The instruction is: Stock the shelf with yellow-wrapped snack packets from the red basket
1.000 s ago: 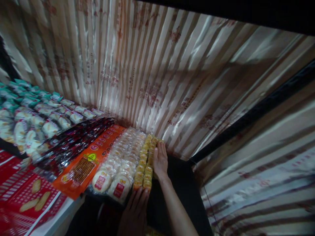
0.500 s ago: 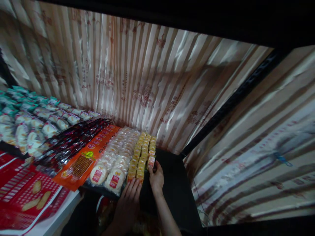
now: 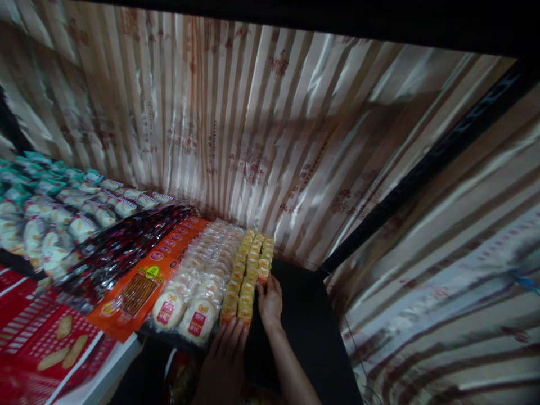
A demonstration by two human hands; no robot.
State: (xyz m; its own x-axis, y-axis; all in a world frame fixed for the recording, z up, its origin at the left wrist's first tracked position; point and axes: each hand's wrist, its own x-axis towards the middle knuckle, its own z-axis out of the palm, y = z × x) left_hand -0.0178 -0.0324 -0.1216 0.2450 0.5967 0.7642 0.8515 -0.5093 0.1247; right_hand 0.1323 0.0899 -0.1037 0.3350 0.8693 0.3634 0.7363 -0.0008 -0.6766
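The yellow snack packets (image 3: 248,274) lie in rows running from the front edge of the black shelf (image 3: 304,315) back to its striped rear wall, just beside the white cracker packs (image 3: 198,306). The left hand (image 3: 225,360) lies with fingers straight and together against the rows' front end. The right hand (image 3: 270,301) touches the nearest packet of the rightmost row; whether it grips cannot be told.

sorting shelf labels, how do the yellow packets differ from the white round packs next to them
The yellow packets are small, in narrow rows; the white round packs are bigger, with red labels. The yellow packets are the rightmost rows; the white round packs lie left of them. The left hand and right hand rest against the yellow packets, not the white round packs. Both kinds run front to back in overlapping rows.
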